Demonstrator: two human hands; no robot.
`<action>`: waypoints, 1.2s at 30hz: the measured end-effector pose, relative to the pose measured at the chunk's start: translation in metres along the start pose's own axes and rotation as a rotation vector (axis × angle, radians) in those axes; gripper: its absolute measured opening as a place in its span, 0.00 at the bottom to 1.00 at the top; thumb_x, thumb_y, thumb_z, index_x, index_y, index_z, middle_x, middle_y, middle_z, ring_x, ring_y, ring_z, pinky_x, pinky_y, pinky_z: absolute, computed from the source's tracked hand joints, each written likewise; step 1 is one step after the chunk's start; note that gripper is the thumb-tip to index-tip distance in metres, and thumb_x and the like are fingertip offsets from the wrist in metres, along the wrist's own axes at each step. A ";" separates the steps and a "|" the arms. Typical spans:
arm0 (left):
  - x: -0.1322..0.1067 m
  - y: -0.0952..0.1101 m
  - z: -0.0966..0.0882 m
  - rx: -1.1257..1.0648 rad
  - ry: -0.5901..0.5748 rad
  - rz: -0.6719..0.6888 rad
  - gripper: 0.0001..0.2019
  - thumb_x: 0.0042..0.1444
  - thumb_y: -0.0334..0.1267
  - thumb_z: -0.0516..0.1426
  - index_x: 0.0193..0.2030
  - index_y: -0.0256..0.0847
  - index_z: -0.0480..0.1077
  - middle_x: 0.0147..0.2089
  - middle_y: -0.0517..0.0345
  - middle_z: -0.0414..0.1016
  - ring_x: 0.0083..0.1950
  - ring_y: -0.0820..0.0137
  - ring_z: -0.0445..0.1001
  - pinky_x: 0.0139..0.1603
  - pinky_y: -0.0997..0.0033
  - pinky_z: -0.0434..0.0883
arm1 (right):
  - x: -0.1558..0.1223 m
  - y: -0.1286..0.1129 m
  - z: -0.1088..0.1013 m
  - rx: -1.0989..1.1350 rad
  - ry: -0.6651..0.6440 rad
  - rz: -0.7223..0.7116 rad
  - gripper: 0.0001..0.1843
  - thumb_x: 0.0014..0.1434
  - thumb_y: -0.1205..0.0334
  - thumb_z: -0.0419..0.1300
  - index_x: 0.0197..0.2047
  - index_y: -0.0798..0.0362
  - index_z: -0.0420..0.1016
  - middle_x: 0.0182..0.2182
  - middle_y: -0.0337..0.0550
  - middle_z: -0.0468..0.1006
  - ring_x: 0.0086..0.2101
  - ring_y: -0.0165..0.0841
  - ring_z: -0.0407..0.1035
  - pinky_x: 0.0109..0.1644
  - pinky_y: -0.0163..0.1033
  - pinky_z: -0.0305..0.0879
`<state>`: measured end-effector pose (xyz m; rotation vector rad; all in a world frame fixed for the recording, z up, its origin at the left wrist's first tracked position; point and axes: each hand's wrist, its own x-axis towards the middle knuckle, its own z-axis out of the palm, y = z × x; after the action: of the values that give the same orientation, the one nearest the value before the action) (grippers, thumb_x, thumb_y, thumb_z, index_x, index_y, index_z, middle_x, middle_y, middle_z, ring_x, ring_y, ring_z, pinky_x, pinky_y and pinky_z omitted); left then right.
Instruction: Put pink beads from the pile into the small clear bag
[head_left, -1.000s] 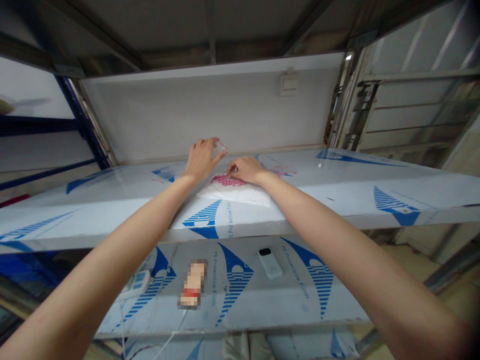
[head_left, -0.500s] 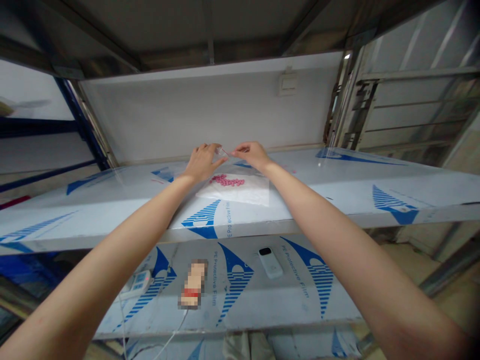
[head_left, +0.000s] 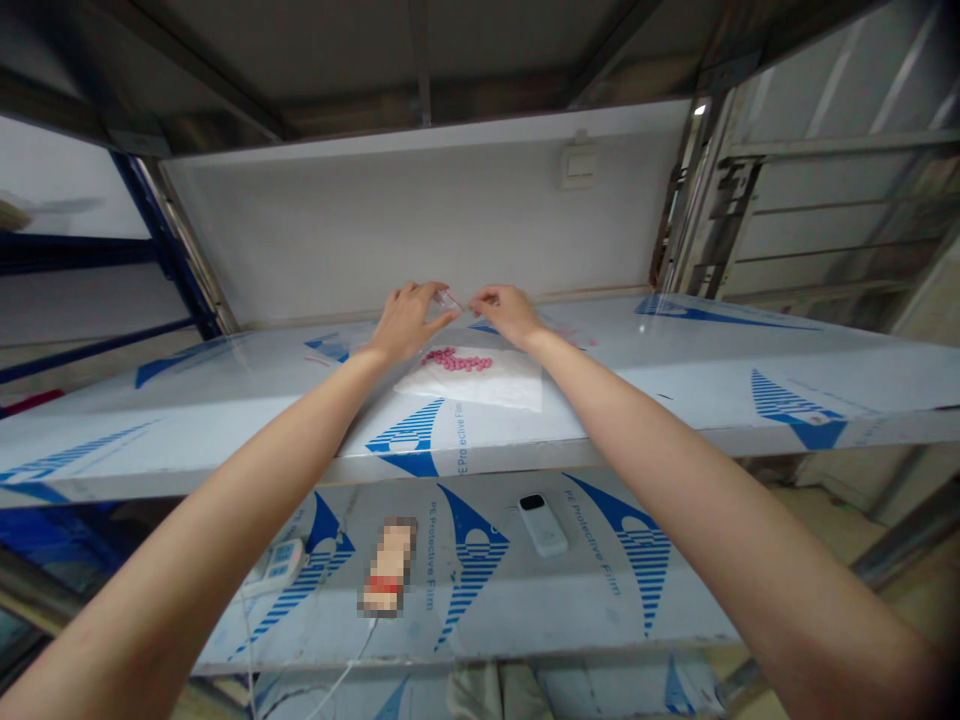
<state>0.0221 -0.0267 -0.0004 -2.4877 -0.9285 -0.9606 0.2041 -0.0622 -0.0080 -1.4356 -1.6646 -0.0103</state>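
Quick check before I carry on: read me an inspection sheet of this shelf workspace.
Surface: steel shelf covered in blue-printed PE protective film.
Job's things: small clear plastic bag held above the shelf; small pink pieces on a white sheet.
Clutter: on the lower shelf, a white device with a black top, a blurred object and a white socket meter.
Hands: left hand grips the bag; right hand is beside it, contact unclear.
Cables: white cable below the socket meter.
Surroundings: wall switch, blue frame upright at left.
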 end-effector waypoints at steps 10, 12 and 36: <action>-0.001 0.000 -0.003 -0.041 0.068 -0.022 0.22 0.64 0.48 0.51 0.61 0.38 0.62 0.56 0.42 0.71 0.58 0.56 0.66 0.59 0.54 0.61 | -0.010 -0.005 0.007 -0.276 -0.294 -0.085 0.11 0.61 0.61 0.61 0.46 0.48 0.81 0.47 0.43 0.80 0.48 0.41 0.73 0.54 0.45 0.62; 0.000 0.000 -0.003 -0.064 0.096 -0.015 0.22 0.65 0.48 0.50 0.61 0.39 0.61 0.57 0.43 0.70 0.59 0.56 0.66 0.59 0.54 0.61 | -0.009 -0.003 0.006 -0.298 -0.296 -0.073 0.12 0.60 0.62 0.61 0.46 0.47 0.81 0.47 0.43 0.80 0.49 0.41 0.72 0.53 0.44 0.63; -0.001 -0.002 -0.004 -0.028 0.008 -0.015 0.23 0.64 0.50 0.51 0.59 0.38 0.62 0.57 0.44 0.71 0.60 0.55 0.65 0.60 0.54 0.60 | -0.007 -0.010 0.000 -0.239 -0.162 -0.067 0.05 0.58 0.61 0.64 0.37 0.49 0.82 0.40 0.42 0.82 0.42 0.37 0.73 0.50 0.42 0.62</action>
<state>0.0187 -0.0279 0.0014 -2.5015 -0.9384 -0.9945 0.1959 -0.0706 -0.0072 -1.5920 -1.8947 -0.1381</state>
